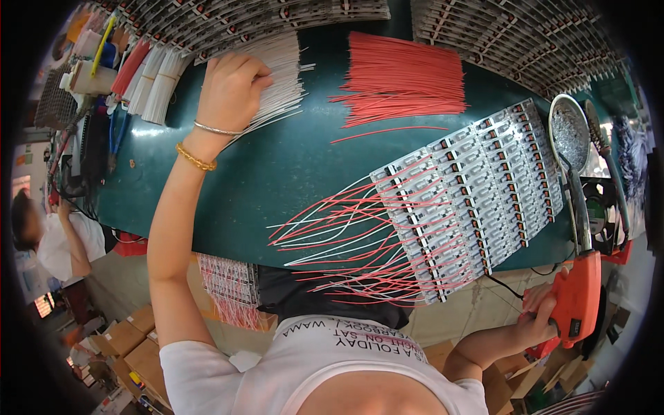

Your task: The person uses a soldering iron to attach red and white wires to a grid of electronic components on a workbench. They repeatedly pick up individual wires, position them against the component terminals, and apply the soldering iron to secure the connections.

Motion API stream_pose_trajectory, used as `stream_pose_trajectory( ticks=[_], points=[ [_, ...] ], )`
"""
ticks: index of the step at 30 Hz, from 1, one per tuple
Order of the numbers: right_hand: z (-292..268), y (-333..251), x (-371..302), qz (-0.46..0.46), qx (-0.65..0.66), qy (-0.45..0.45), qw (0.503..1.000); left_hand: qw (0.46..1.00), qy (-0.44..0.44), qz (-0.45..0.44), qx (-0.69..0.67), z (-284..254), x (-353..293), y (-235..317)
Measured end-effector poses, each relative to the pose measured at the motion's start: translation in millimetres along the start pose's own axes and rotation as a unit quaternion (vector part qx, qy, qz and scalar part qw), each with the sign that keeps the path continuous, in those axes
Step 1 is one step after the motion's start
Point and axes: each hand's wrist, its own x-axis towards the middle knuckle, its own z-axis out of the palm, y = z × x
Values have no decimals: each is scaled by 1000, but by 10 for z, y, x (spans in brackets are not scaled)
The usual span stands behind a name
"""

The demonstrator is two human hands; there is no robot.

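My left hand (232, 90) reaches far forward, its fingers bent and closed at the left side of a spread of white wires (280, 72); the fingertips are partly hidden. At the lower right, my right hand (541, 308) grips the handle of an orange-red soldering gun (583, 290), whose metal barrel points away from me. Between the hands lies a panel of joined small circuit modules (477, 194). Red and white wires (339, 228) fan out from its left edge over the table's near side. Cut red wires (404, 76) lie in a thick pile beyond the panel.
A round metal dish (569, 131) with grey, glittering contents stands right of the panel. More module panels (249, 21) line the far edge. Bundled wires (159, 83) lie at the far left on the green table (173, 131). Another person (66, 242) sits left; cardboard boxes (142, 356) stand below.
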Motion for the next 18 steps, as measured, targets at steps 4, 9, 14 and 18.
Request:
stream_pose_trajectory(
  ticks=[4,9,14,18],
  points=[
    [29,-211,15,-25,-11,-42,999,999,6,-38,-18,-76,95,84],
    [76,-243,-149,52,67,-56,995,983,88,-88,-136,-158,174,401],
    [590,-337,-331,180,120,-35,976,845,-111,-192,-487,-223,196,1193],
    [767,-231,-422,176,89,-43,979,894,-141,-152,-397,-20,172,1487]
  ],
)
